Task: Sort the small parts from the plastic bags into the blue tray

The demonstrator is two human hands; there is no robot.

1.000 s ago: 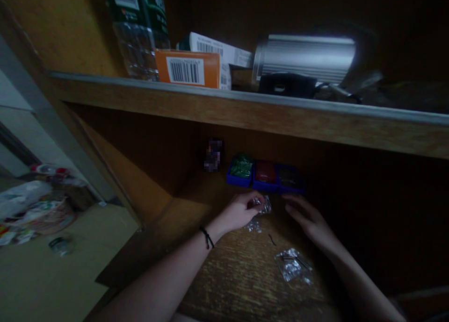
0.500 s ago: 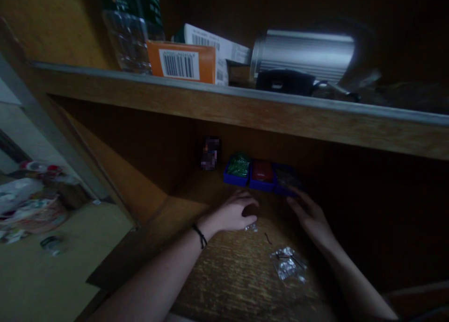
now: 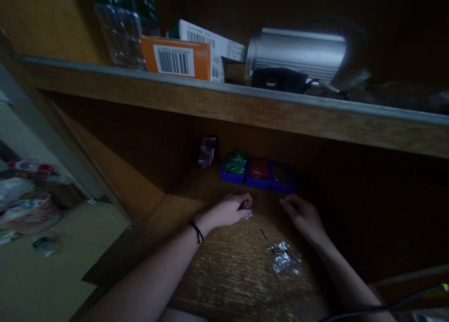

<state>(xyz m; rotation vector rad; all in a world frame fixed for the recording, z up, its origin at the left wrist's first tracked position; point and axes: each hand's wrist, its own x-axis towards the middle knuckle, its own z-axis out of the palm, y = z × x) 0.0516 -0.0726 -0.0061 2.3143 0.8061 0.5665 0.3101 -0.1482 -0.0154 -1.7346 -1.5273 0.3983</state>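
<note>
My left hand, with a dark band at the wrist, is closed on a small clear plastic bag on the wooden shelf board. To the right, my right hand is held with curled fingers just in front of the blue trays; its fingertips are too dim to show whether anything is between them. Three small blue trays stand side by side at the back: one with a green packet, one with a red packet, one with a dark clear packet. Nearer lies a clear bag with screws.
A thin dark strip lies between the hands. The upper shelf edge crosses above them, carrying an orange box, a bottle and a silver cylinder. A dark cable runs at lower right.
My left fingers have closed on the small bag. My right hand has drawn back from the right tray, its fingers now curled. The view has shifted slightly.
</note>
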